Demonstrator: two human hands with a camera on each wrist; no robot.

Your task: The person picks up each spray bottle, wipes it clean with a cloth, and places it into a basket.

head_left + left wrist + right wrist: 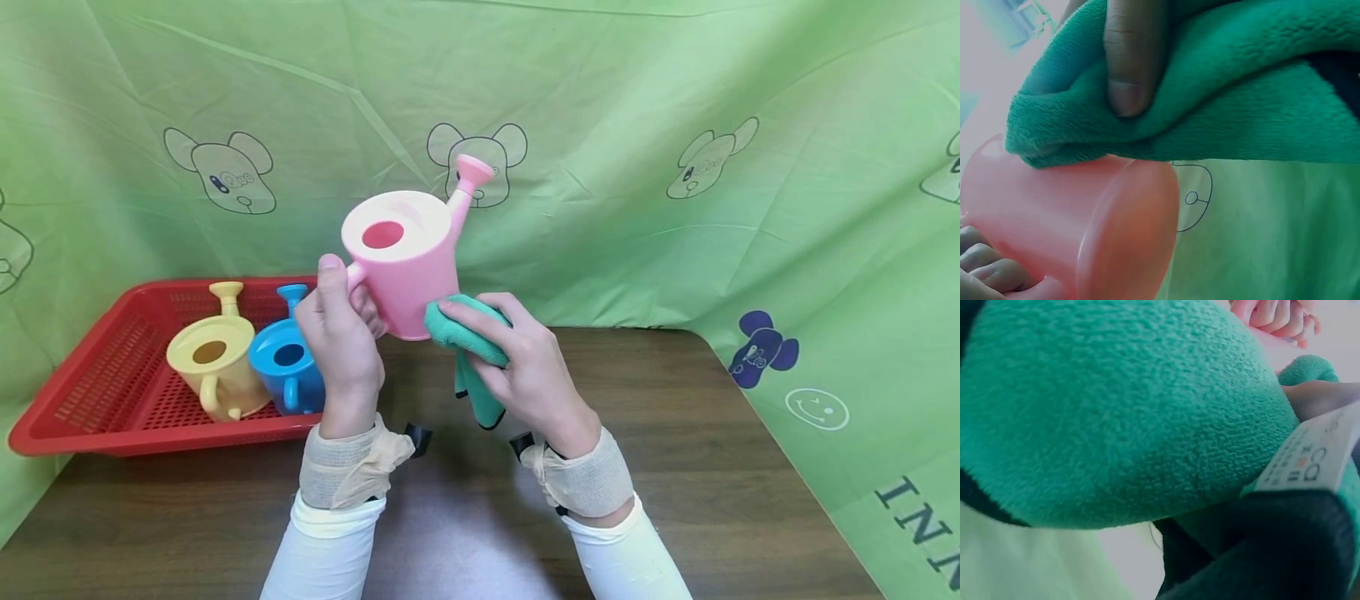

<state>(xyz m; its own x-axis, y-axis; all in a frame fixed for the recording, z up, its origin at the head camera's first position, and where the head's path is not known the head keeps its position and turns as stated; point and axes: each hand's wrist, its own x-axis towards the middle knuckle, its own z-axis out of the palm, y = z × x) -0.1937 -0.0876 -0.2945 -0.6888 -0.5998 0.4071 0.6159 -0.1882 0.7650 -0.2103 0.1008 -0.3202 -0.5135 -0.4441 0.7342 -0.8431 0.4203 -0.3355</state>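
A pink watering can is held up above the table, its spout pointing up and to the right. My left hand grips it by the handle. In my right hand is a bunched green cloth, pressed against the lower right side of the can. The left wrist view shows the cloth touching the can's wall near its base, with a finger lying over the cloth. Most of the right wrist view is filled by the cloth, which has a white label and dark edging.
At the left, a red plastic basket holds a yellow watering can and a blue watering can. The brown wooden table extends to the right. Behind it hangs a green printed curtain.
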